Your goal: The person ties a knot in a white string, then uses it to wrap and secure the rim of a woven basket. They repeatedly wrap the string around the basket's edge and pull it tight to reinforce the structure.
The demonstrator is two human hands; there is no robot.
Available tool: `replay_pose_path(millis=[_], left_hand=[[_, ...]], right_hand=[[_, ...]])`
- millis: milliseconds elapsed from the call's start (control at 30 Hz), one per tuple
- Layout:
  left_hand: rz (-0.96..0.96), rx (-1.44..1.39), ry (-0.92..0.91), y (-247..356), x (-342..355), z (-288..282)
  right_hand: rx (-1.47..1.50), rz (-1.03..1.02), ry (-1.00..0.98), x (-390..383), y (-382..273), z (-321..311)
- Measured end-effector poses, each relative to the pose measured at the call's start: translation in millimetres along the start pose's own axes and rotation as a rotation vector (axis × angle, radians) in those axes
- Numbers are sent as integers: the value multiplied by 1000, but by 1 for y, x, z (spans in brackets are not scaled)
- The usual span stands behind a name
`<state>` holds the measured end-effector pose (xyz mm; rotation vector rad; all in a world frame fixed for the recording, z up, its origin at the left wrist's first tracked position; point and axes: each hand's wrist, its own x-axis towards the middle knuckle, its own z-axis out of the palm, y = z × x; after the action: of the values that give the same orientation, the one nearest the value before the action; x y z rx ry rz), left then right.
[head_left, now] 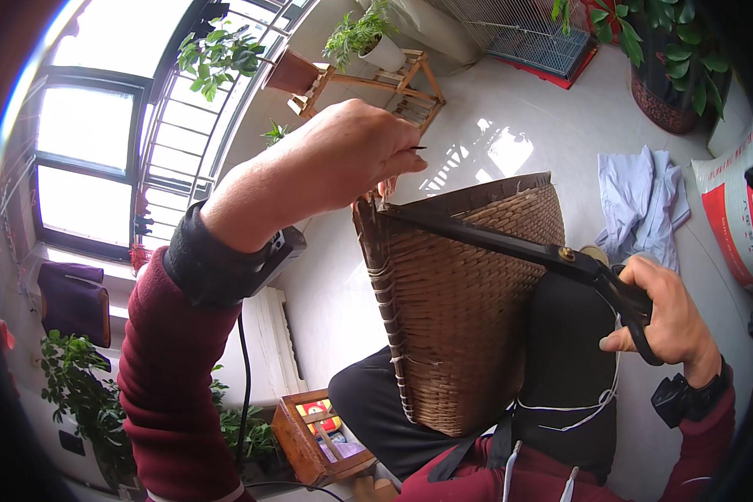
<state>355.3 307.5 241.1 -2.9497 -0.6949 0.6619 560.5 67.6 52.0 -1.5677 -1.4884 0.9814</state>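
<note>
A woven brown wicker basket rests tilted on my lap, its dark rim turned up and away from me. My right hand grips the handles of large black scissors. Their blades lie across the basket's side and reach to the rim's left corner, next to my left hand. That hand is closed in a pinch above this corner, and a thin dark tip pokes out between its fingers. What it pinches is mostly hidden. Lashing of pale binding runs down the basket's left edge.
Potted plants stand on a wooden stand ahead, near a wire cage. A pale blue cloth and a white-red sack lie to the right. A wooden box stands at lower left, by a black cable.
</note>
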Motion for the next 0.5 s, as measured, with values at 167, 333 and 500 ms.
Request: replay_pose_path(millis=[167, 333, 500], left_hand=[[-3, -27, 2, -1, 0, 1], [14, -7, 8, 0, 0, 1], [-30, -21, -2, 3, 0, 0]], right_hand=[[-1, 17, -62, 10, -7, -12], [-110, 9, -57, 16, -16, -35], [-235, -69, -35, 21, -20, -56]])
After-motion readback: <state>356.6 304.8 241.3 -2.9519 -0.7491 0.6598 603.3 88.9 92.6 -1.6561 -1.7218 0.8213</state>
